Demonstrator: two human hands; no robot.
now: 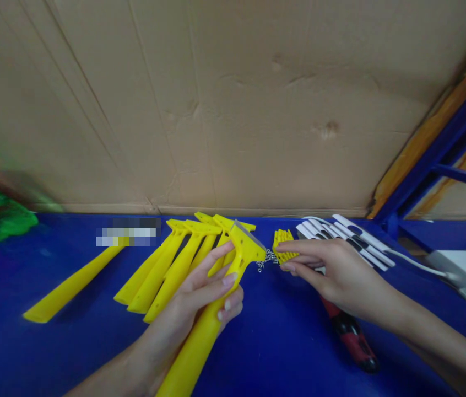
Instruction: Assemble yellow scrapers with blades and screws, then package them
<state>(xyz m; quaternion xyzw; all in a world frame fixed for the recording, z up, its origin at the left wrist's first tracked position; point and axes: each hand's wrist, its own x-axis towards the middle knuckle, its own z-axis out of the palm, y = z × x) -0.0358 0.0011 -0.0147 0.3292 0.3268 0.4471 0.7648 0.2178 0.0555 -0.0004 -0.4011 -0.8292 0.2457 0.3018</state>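
Note:
My left hand (212, 292) is wrapped round the handle of a yellow scraper (200, 353), whose wide head with a metal blade edge points up and right. To its right, my right hand (332, 270) has its thumb and fingers closed at a cluster of small yellow slotted pieces (285, 242); whether one is gripped is hard to tell. Small metal screws (269, 257) lie between the scraper head and the yellow pieces. Several more yellow scrapers (179, 270) lie side by side behind my left hand.
A single yellow scraper (71, 284) lies at the left. White strips (365, 245) lie behind my right hand, and a red and black tool (351, 336) below it. Green plastic (1, 215) is at the far left, a white box (464, 275) at the right. Cardboard (258, 110) stands behind the blue table.

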